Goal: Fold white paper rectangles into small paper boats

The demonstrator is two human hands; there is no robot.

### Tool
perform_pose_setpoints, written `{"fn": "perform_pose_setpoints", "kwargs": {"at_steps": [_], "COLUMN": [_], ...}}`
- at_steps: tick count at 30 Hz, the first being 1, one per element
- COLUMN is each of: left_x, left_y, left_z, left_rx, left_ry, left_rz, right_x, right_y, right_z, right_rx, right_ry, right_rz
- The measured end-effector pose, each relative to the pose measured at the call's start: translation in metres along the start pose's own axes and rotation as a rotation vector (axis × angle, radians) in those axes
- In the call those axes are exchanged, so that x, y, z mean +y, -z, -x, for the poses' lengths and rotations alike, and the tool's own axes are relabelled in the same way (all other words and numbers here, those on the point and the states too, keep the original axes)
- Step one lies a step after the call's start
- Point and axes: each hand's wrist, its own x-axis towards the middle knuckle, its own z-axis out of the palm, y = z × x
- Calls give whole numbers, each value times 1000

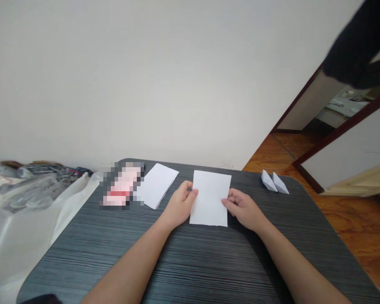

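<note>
White paper sheet (210,198) near the far edge of the dark striped tabletop (193,270), left hand (179,205) and right hand (243,209) pinching its sides; two folded paper boats (274,182) at the far right corner, wooden floor (361,236) just beyond!

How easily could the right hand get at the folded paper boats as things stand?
Likely easily. Only bare dark table lies between the right hand and the folded paper boats, so the way looks free, though its fingers are at the edge of the white paper sheet and would have to let go.
</note>
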Motion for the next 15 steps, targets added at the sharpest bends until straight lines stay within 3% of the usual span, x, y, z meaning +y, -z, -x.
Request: {"fn": "perform_pose_setpoints", "kwargs": {"at_steps": [7,11,15], "left_x": [5,9,11], "left_y": [0,1,3], "left_z": [3,4,2], "left_rx": [-133,-181,-186], "left_ry": [-47,-66,-138], "left_rz": [-39,-33,-129], "right_x": [3,4,4], "right_y": [0,3,8], "right_z": [-2,0,0], "right_rx": [-4,-33,18], "right_ry": [-36,16,79], "right_rz": [-54,-126,-30]}}
